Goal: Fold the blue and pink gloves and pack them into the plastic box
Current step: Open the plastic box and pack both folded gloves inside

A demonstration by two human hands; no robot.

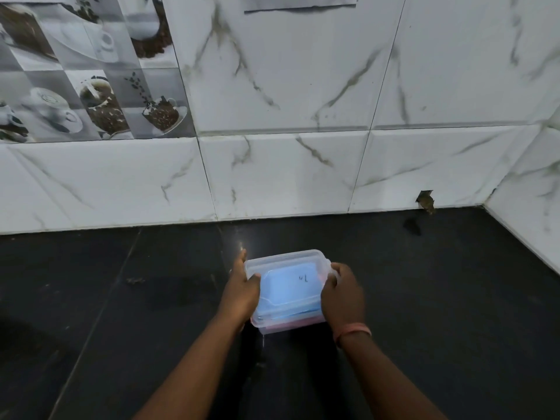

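A clear plastic box point(283, 258) with its lid on sits on the black counter in the lower middle of the head view. Through the lid I see a folded blue glove point(291, 287), and a strip of pink glove point(298, 323) shows along the box's near edge. My left hand point(244, 291) grips the box's left side, with the thumb over the lid. On the box's right side my right hand point(342, 294) holds the lid edge; an orange band circles that wrist.
The black counter point(121, 298) runs back to a white marble-tiled wall point(288, 174) and a side wall at the right point(527, 213). A chipped hole point(425, 201) marks the wall base at the right. Tiles with coffee pictures point(91, 71) fill the upper left.
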